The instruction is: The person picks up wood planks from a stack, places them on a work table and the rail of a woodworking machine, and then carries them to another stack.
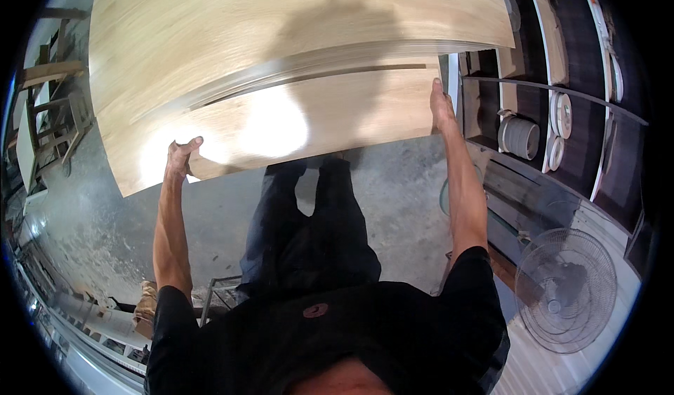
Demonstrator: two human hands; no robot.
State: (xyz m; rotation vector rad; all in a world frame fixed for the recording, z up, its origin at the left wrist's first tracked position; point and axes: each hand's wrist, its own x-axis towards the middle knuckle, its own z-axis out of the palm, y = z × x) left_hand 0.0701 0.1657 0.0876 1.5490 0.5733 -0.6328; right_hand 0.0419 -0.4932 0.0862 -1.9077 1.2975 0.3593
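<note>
- The left hand [181, 158] grips the near left edge of a large pale wooden sheet [295, 114], its grip curled around that edge, thumb on top.
- The right hand [441, 107] presses flat against the sheet's right edge, fingers stretched out along it.
- The sheet is held out in front of the person at arm's length, above the grey concrete floor [393, 184], just under a second pale sheet [281, 23] farther off.
- A standing fan [565, 290] is near right; rolls of edging tape [519, 136] hang on the far right rack.
</note>
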